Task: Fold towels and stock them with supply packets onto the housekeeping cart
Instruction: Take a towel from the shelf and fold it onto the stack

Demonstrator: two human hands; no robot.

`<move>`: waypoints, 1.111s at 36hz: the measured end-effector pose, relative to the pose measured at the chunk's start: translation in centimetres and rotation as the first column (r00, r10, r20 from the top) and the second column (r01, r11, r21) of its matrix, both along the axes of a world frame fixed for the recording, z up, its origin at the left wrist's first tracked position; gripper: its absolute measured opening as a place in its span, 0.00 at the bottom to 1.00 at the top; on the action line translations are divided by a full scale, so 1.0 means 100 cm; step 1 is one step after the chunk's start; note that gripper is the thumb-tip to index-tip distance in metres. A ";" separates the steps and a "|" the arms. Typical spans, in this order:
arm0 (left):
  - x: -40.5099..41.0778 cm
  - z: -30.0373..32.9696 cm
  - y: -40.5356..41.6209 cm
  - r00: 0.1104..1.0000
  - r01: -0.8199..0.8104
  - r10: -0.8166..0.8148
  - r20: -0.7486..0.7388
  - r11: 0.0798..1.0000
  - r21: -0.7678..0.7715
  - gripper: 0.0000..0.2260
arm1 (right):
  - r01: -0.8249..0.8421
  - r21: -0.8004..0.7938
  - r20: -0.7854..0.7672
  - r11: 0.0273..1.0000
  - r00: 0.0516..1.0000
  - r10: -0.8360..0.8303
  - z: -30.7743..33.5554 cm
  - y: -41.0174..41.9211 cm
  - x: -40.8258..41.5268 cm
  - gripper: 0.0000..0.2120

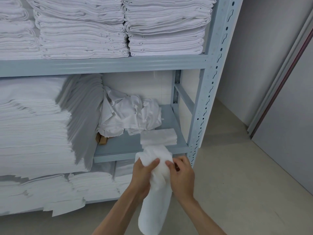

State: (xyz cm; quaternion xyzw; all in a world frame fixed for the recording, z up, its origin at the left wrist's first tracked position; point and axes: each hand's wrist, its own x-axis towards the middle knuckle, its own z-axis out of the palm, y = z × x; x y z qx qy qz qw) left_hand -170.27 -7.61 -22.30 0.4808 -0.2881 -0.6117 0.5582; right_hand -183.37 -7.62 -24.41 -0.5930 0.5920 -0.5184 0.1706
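Item: one white towel, unfolded, held in front of the shelving unit and hanging limp toward the floor, so we judge it to be at the start of folding. Our left hand grips its upper end with thumb across the cloth; our right hand pinches the same end just beside it, fingers curled on the fabric, likely to find an edge or corner. Item: one small folded towel, lying flat at the front right corner of the middle shelf, probably finished and set there within easy reach. Item: crumpled white cloths, heaped toward the back of that shelf, likely awaiting folding. Item: folded linen stacks, filling the upper shelf. The cart and the supply packets are not in view.
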 end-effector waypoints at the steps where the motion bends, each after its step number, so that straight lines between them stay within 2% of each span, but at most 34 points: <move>1: 0.004 -0.001 0.000 1.000 -0.016 0.016 0.020 1.000 0.015 0.14 | 0.020 -0.011 0.014 1.000 1.000 -0.019 0.000 0.000 0.001 0.06; 5: 0.018 -0.004 -0.001 0.992 -0.101 0.096 0.079 0.993 0.054 0.09 | 0.050 0.018 0.069 0.999 0.996 -0.051 0.002 -0.005 0.001 0.11; 8: 0.029 -0.006 -0.001 0.976 -0.193 0.184 0.113 0.978 0.075 0.08 | 0.061 0.106 0.140 0.993 0.987 -0.075 0.005 -0.008 -0.003 0.15; 11: 0.045 -0.010 -0.002 0.945 -0.311 0.293 0.147 0.943 0.120 0.08 | -0.012 0.293 0.370 0.956 0.924 -0.101 0.008 -0.013 -0.014 0.18; 12: 0.052 -0.013 -0.002 0.933 -0.343 0.322 0.161 0.932 0.121 0.07 | -0.083 0.362 0.493 0.929 0.862 -0.115 0.010 -0.015 -0.019 0.17; 14: 0.064 -0.018 0.001 0.927 -0.351 0.328 0.180 0.930 0.112 0.03 | -0.285 0.420 0.756 0.862 0.635 -0.158 0.012 -0.020 -0.031 0.13; 16: 0.076 -0.023 0.006 0.934 -0.323 0.296 0.200 0.939 0.117 0.12 | -0.456 0.364 0.901 0.813 0.394 -0.182 0.015 -0.019 -0.045 0.15; 19: 0.089 -0.035 0.017 0.935 -0.294 0.262 0.240 0.949 0.109 0.26 | -0.577 0.207 0.977 0.790 0.157 -0.142 0.021 -0.014 -0.061 0.16; 21: 0.094 -0.043 0.023 0.898 -0.273 0.223 0.379 0.958 0.084 0.28 | -0.598 0.122 0.992 0.792 0.054 -0.112 0.024 -0.012 -0.070 0.15; 23: 0.100 -0.053 0.028 0.833 -0.266 0.183 0.522 0.960 0.087 0.24 | -0.586 0.060 0.997 0.808 -0.009 -0.081 0.027 -0.015 -0.076 0.18; 25: 0.111 -0.063 0.032 0.767 -0.314 0.172 0.618 0.941 0.128 0.15 | -0.539 0.023 0.999 0.842 -0.020 -0.039 0.034 -0.017 -0.080 0.24; 26: 0.117 -0.067 0.034 0.731 -0.351 0.170 0.661 0.924 0.151 0.09 | -0.526 0.015 1.000 0.850 -0.011 -0.025 0.036 -0.018 -0.080 0.24; 28: 0.132 -0.075 0.036 0.671 -0.417 0.162 0.724 0.889 0.188 0.02 | -0.518 0.053 0.998 0.854 0.043 -0.036 0.036 -0.020 -0.081 0.16; 30: 0.145 -0.081 0.037 0.635 -0.450 0.156 0.757 0.871 0.199 0.05 | -0.496 0.104 0.993 0.862 0.103 -0.060 0.038 -0.022 -0.082 0.12; 33: 0.164 -0.092 0.043 0.607 -0.510 0.151 0.780 0.827 0.237 0.10 | -0.444 0.127 0.987 0.887 0.147 -0.068 0.039 -0.026 -0.085 0.11; 35: 0.175 -0.098 0.048 0.650 -0.552 0.175 0.740 0.777 0.301 0.13 | -0.415 0.169 0.975 0.894 0.200 -0.092 0.039 -0.030 -0.088 0.12; 38: 0.189 -0.106 0.051 0.779 -0.556 0.281 0.561 0.724 0.409 0.13 | -0.377 0.265 0.939 0.887 0.310 -0.149 0.036 -0.033 -0.088 0.13; 40: 0.197 -0.110 0.048 0.824 -0.539 0.330 0.460 0.705 0.460 0.13 | -0.348 0.332 0.906 0.877 0.377 -0.193 0.032 -0.033 -0.085 0.11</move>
